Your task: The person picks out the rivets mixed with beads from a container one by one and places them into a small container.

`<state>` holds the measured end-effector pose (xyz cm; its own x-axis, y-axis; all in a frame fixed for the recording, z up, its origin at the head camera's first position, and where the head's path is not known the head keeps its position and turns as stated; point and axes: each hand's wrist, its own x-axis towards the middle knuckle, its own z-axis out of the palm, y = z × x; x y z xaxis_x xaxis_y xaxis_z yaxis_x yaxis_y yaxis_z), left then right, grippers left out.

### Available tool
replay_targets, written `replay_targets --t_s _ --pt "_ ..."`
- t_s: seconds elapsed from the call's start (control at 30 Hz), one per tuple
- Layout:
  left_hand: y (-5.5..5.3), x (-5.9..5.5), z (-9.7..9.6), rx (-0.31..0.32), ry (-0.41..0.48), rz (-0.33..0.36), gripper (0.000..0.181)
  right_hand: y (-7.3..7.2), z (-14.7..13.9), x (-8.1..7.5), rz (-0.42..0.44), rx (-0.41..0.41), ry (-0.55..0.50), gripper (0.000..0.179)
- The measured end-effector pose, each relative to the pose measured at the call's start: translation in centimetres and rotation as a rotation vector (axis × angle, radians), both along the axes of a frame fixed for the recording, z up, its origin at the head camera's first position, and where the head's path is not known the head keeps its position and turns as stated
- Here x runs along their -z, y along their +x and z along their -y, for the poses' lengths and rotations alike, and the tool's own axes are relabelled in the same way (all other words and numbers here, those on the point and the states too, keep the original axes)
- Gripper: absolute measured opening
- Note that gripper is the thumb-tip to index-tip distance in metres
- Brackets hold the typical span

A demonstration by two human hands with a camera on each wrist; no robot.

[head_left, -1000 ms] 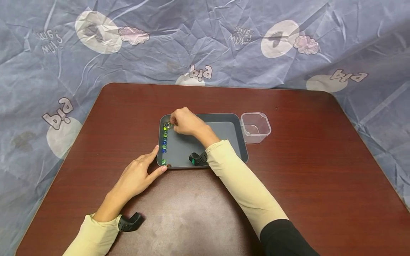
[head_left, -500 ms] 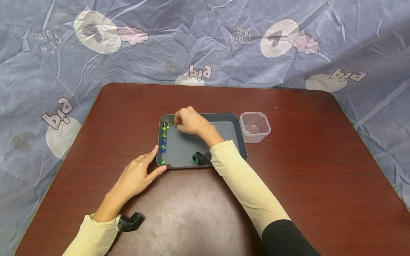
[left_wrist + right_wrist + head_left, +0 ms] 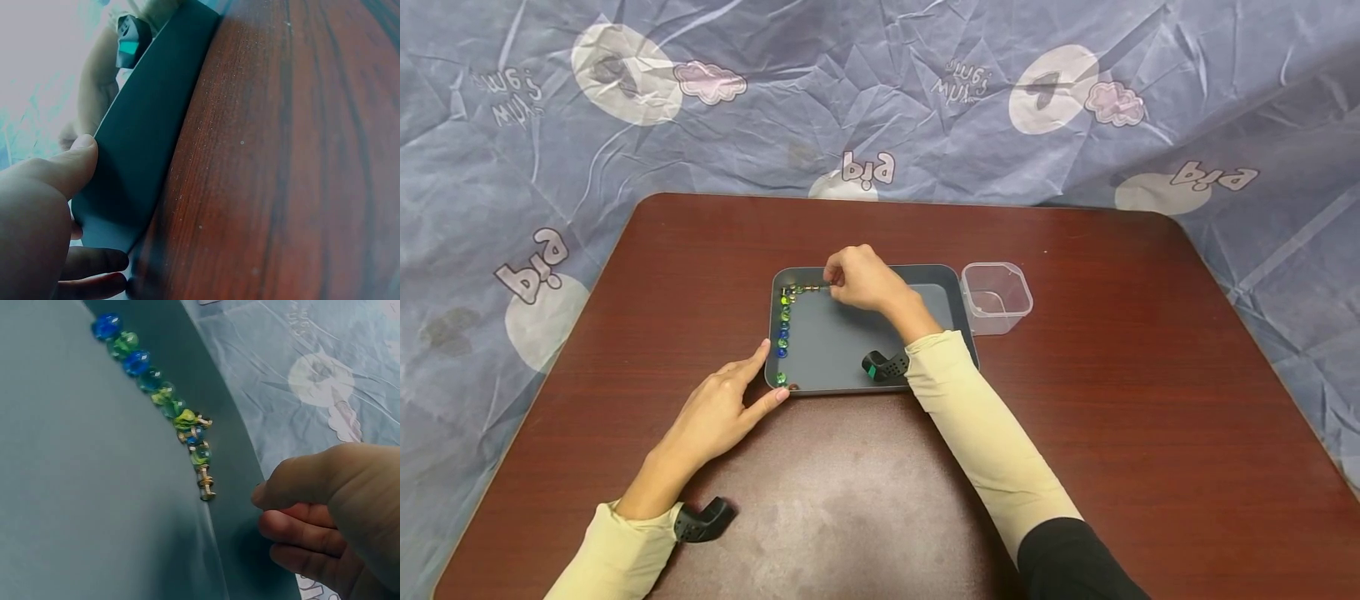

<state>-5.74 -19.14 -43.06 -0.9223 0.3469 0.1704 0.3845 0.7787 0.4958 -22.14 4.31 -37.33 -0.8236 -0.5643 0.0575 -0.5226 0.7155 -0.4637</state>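
My left hand [image 3: 715, 414] rests against the near left corner of a dark grey tray [image 3: 850, 350]; its thumb touches the near wall and its fingers lie along the left side. Over the tray's far edge, my right hand [image 3: 868, 279] has loosely bent fingers, with nothing seen between thumb and fingertips in the right wrist view. Blue and green glass marbles [image 3: 137, 362] form a line along the tray's left side. It continues round the far left corner with small gold-and-clear pieces [image 3: 206, 482], which end just short of the right fingertips.
A clear plastic box [image 3: 997, 298] stands against the tray's right side. In the tray's near left corner lie a green marble [image 3: 782, 379] and a small brown piece [image 3: 793, 387]. A reddish-brown wooden table [image 3: 1112, 375] carries everything, with a printed grey-blue cloth [image 3: 925, 100] behind it.
My right hand has moved to the right along the tray's far edge, uncovering more of the gold-and-clear pieces. My left hand has stayed at the corner.
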Motion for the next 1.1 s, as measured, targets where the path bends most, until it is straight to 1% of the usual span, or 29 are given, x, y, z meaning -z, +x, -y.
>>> replay_targets --t_s 0.37,0.8,1.1 --pt "0.0 0.1 0.0 -0.004 -0.007 0.018 0.076 0.1 -1.6 -0.3 0.009 0.029 -0.033 0.014" --pt "0.1 0.0 0.0 -0.007 -0.006 0.016 0.075 0.8 -2.5 -0.9 0.009 0.043 -0.069 0.012" --pt "0.0 0.0 -0.1 -0.011 -0.011 0.020 0.076 1.3 -2.9 -1.4 -0.019 0.029 -0.119 0.011"
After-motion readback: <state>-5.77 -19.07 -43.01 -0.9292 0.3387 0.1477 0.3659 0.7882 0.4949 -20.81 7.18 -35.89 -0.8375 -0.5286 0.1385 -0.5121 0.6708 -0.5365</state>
